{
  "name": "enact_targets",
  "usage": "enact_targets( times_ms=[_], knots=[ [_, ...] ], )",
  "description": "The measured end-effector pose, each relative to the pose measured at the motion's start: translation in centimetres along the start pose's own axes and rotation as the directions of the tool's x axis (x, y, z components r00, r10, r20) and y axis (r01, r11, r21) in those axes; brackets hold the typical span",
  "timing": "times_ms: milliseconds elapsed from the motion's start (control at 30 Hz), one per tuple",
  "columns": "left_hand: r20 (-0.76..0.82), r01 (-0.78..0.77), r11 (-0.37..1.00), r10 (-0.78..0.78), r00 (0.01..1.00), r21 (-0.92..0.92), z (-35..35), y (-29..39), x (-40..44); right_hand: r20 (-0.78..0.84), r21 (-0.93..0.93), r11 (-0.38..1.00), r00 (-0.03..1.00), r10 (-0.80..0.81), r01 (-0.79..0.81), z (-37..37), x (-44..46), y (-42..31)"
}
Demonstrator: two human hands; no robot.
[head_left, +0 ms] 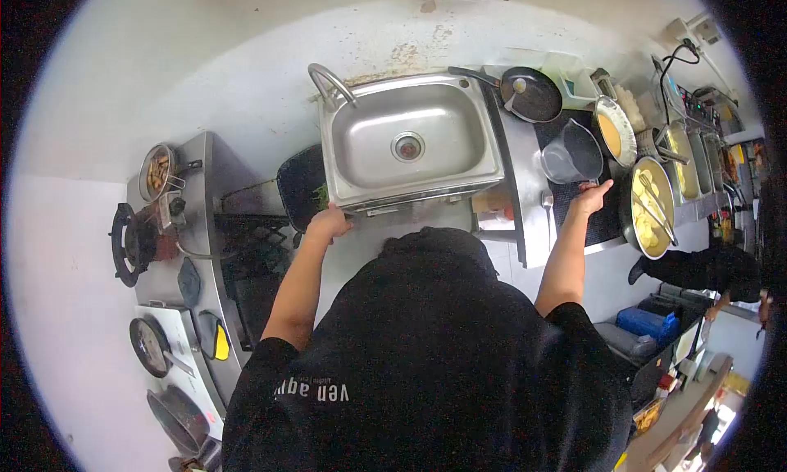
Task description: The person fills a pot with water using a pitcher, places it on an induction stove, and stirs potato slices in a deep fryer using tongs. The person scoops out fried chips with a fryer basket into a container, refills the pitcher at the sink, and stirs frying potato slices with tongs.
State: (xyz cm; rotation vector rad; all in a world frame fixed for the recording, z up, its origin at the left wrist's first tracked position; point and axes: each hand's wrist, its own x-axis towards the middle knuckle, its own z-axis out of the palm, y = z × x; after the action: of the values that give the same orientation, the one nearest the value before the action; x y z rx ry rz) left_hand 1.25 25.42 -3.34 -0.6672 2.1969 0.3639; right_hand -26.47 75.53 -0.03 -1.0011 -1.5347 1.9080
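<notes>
My left hand (329,223) is at the front left corner of the steel sink (492,136), its fingers curled; what they hold, if anything, is hidden. On the right, my right hand (592,198) is closed around the handle of a clear plastic jug (572,154), with one finger pointing outward. The jug is tilted above a black ridged mat (566,205). A spoon (548,214) lies left of that hand, and a large pan of pale slices with tongs (653,209) stands to its right.
A black pan (531,95) and a bowl of yellow liquid (609,134) stand behind the jug. The faucet (332,82) rises at the sink's back left. Left are a burner (131,244) and a pan of food (157,173). Another person (705,271) is at far right.
</notes>
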Motion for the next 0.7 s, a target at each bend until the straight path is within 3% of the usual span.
enact_targets(
  times_ms=[67, 167, 200, 267, 300, 367, 400, 500, 533, 567, 600, 667, 700],
  knots=[
    [0.118, -0.076, 0.997, 0.075, 0.990, -0.001, -0.4, -0.3, 0.5, -0.040, 0.042, 0.999, 0.999, 0.020, -0.019, -1.1, 0.2, -0.3],
    [0.097, -0.105, 0.994, 0.101, 0.990, 0.031, -1.1, 0.1, -0.3, -0.068, 0.112, 0.994, 0.998, 0.004, 0.004, -3.1, 0.8, -0.2],
    [0.099, -0.120, 0.992, 0.115, 0.988, 0.041, -0.9, 0.3, 0.0, -0.005, 0.057, 0.998, 1.000, 0.007, -0.006, -3.8, 1.3, -0.1],
    [-0.027, -0.168, 0.977, 0.173, 0.985, 0.130, 0.2, 0.7, 0.7, 0.177, 0.015, 1.000, 0.984, -0.013, 0.010, -6.5, 5.3, 2.5],
    [-0.017, -0.191, 0.971, 0.195, 0.981, 0.142, 0.7, 1.2, 0.8, 0.236, -0.067, 0.997, 0.971, -0.032, 0.049, -7.7, 6.3, 3.2],
    [-0.223, -0.236, 0.943, 0.288, 0.931, 0.234, 1.8, 3.4, 0.7, 0.321, -0.247, 0.967, 0.947, 0.014, 0.070, -9.5, 7.4, 3.3],
    [-0.189, -0.284, 0.928, 0.332, 0.924, 0.241, 2.2, 4.9, 1.0, 0.345, -0.315, 0.947, 0.937, 0.055, 0.061, -10.2, 7.4, 3.2],
    [-0.111, -0.469, 0.862, 0.495, 0.862, 0.193, 2.9, 10.6, -0.3, 0.483, -0.430, 0.866, 0.875, -0.018, 0.256, -11.4, 5.9, 1.9],
    [-0.103, -0.484, 0.854, 0.508, 0.855, 0.192, 3.8, 12.4, -0.8, 0.462, -0.479, 0.838, 0.887, -0.014, 0.263, -11.7, 5.2, 1.3],
    [-0.074, -0.586, 0.770, 0.619, 0.782, 0.252, 4.5, 14.2, -1.3, 0.438, -0.521, 0.811, 0.899, -0.015, 0.267, -11.9, 4.6, 0.9],
    [-0.039, -0.676, 0.668, 0.720, 0.693, 0.311, 5.1, 16.1, -1.8, 0.506, -0.500, 0.773, 0.856, -0.106, 0.391, -12.5, 4.6, 1.2],
    [0.052, -0.734, 0.609, 0.758, 0.651, 0.301, 5.5, 19.7, -4.9, 0.451, -0.647, 0.681, 0.892, -0.021, 0.343, -13.1, 2.6, -0.6],
    [0.137, -0.778, 0.562, 0.779, 0.612, 0.282, 5.7, 21.2, -6.3, 0.522, -0.509, 0.774, 0.850, -0.070, 0.377, -14.4, 2.6, 0.0]
  ],
)
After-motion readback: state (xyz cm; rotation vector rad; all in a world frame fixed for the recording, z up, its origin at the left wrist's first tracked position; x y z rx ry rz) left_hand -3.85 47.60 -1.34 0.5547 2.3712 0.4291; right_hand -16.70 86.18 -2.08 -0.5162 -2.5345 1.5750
